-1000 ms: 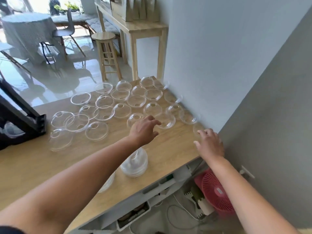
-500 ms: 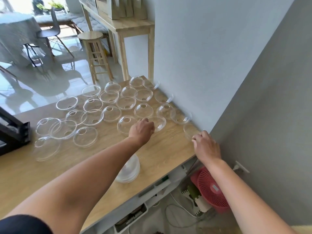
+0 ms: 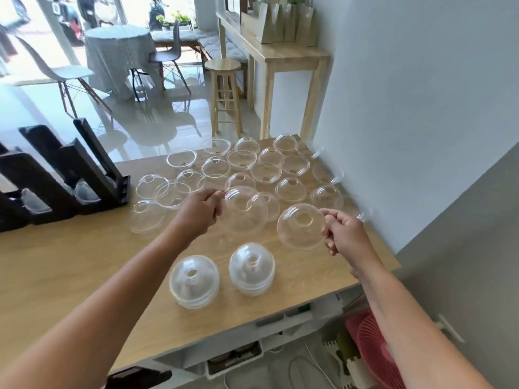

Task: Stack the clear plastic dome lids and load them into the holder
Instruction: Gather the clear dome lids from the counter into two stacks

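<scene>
My left hand [image 3: 196, 210] pinches the rim of a clear dome lid [image 3: 243, 210], lifted above the wooden table [image 3: 84, 265]. In my right hand [image 3: 344, 234] a second dome lid [image 3: 300, 226] is pinched by its edge, tilted so its hole faces me. Two short stacks of lids stand near the table's front: one stack [image 3: 194, 280] on the left, the other stack [image 3: 251, 269] beside it. Several loose lids [image 3: 266, 169] lie spread over the far half of the table. The black slanted holder [image 3: 67, 178] stands at the left, with lids in its lower slots.
A grey wall [image 3: 407, 122] borders the table on the right. Below the front edge are a pink fan [image 3: 373, 349], cables and a tray. Behind the table stand a wooden stool [image 3: 224, 94], a tall wooden table and chairs.
Both hands reached to lids on the table, gripped one each and lifted them toward me. The camera tilted back, bringing the two stacks and the holder into view.
</scene>
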